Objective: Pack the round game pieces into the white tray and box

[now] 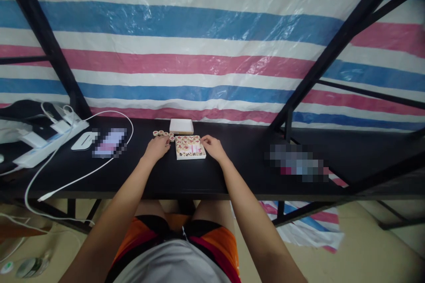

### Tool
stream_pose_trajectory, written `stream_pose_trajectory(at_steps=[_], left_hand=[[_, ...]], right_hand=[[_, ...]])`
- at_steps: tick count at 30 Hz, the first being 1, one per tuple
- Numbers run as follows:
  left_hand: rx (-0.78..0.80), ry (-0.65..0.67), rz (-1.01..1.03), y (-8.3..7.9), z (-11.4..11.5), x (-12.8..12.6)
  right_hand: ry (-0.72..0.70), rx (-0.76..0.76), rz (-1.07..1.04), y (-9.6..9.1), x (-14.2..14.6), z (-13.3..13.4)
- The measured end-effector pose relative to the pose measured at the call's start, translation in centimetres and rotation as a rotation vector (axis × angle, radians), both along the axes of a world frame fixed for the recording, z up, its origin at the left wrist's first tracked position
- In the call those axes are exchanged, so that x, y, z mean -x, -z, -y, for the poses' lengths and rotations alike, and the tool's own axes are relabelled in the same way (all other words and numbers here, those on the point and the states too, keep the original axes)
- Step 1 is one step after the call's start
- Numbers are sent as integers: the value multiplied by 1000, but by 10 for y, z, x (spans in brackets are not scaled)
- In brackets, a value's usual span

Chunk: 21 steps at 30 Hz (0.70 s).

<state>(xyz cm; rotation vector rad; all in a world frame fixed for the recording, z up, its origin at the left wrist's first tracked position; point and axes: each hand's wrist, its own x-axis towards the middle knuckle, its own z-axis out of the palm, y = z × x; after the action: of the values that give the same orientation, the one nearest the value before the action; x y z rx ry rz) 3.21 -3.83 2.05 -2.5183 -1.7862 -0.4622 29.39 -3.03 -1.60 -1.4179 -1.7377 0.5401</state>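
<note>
Grey shirt [175, 263] nearest, orange-and-black shorts [217, 243] just past it, legs under the table [245, 172]. Both bare forearms run forward from the bottom of the view and angle inward, hands over the tabletop on either side of a shallow white box [191, 157].

Left hand [158, 147]: back up, fingers bent and pointing forward-right, left of the box, right by a few loose round pieces [161, 133]. Fingertips too small to read; can't tell how far open or if a piece is held.

Right hand [212, 147]: reaches in from the right, wrist turned inward, fingers partly curled, tips at the box's right edge near the far corner. Looks like contact; can't tell if it grips.

Box sits on the table between the hands, filled with round pieces with red characters, darker ones along the near side; small pink-and-white patch on top, blurred. Loose pieces lie near its far-left corner. Second white tray [181, 126] just behind the box.

Left side of table: blurred-out phone [109, 143], white flat device [83, 141], white cable [132, 127], power strip [49, 143]. Striped sheet [199, 22] hangs behind.
</note>
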Motion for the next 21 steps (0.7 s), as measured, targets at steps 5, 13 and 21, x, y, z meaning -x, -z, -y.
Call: stream_pose_trajectory(at_steps=[5,13,21], left_hand=[[-182,104,195,-2,2,-9],[-129,578,384,13,10,-51],[-81,632,189,13,7,-55]], right_hand=[[-2,-7,5,-1,1,1],[-7,-4,12,0,0,-1],[-4,-6,14,-2,1,2]])
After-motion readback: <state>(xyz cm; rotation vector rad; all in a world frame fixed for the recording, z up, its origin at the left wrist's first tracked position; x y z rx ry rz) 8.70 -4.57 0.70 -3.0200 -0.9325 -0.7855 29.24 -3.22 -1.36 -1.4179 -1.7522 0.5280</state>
